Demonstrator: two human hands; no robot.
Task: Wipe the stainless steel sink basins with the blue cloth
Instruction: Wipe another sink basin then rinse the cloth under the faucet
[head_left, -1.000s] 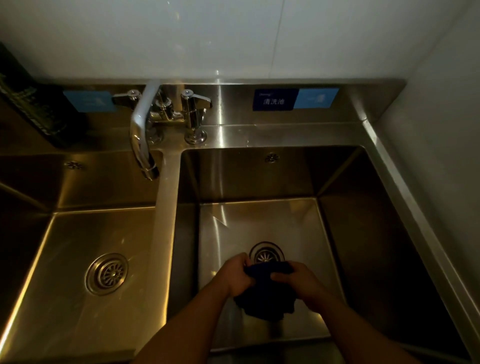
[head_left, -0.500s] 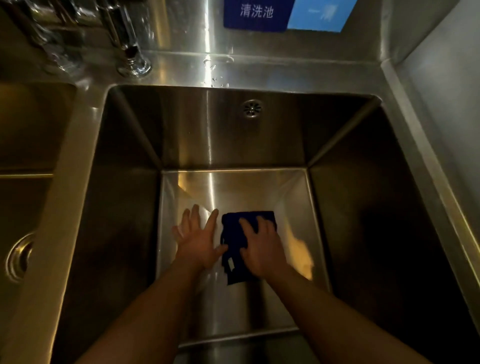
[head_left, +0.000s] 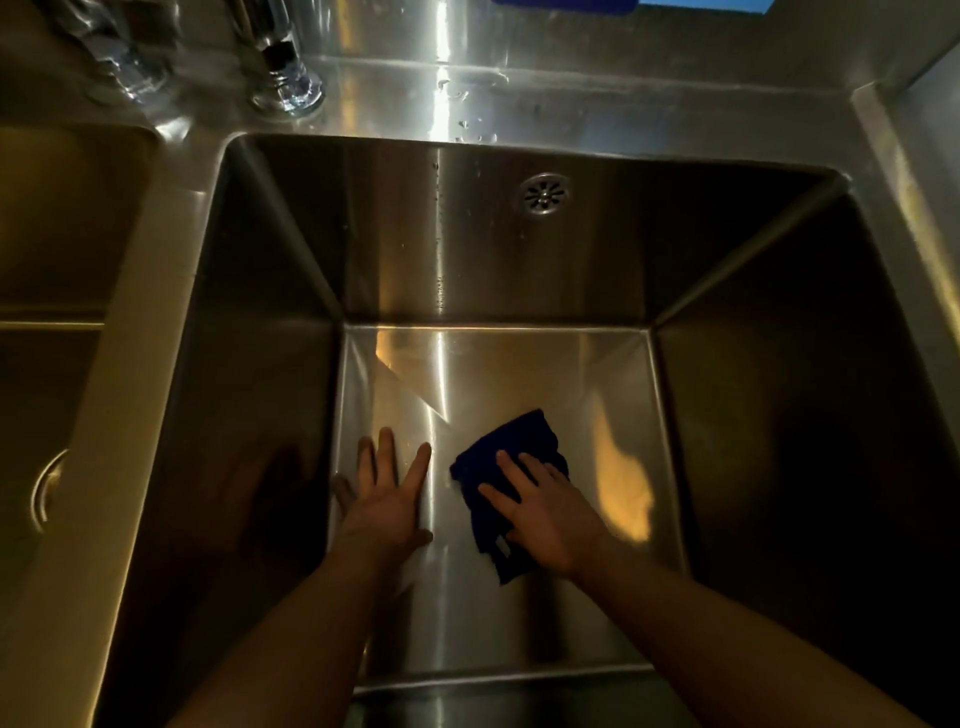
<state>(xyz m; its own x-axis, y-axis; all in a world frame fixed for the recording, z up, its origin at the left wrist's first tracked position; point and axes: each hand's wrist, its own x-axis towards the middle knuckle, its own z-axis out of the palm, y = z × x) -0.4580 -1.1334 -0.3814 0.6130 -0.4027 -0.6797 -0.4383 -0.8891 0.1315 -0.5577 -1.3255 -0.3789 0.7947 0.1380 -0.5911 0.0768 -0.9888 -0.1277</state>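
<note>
Rightward since half a second ago went the blue cloth (head_left: 524, 436), parting from the left hand (head_left: 387, 504), which lies flat and released. Right hand (head_left: 545, 514) presses it, fingers straight, on the right basin (head_left: 519, 374) floor. Faucet base (head_left: 288, 88) is blurred and cut off above.

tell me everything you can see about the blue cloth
The blue cloth is dark navy, soft-looking fabric, rumpled with uneven edges, spread on the floor of the right sink basin. The right hand presses on it with straight fingers, covering its middle. The left hand rests beside it, apart.
</note>
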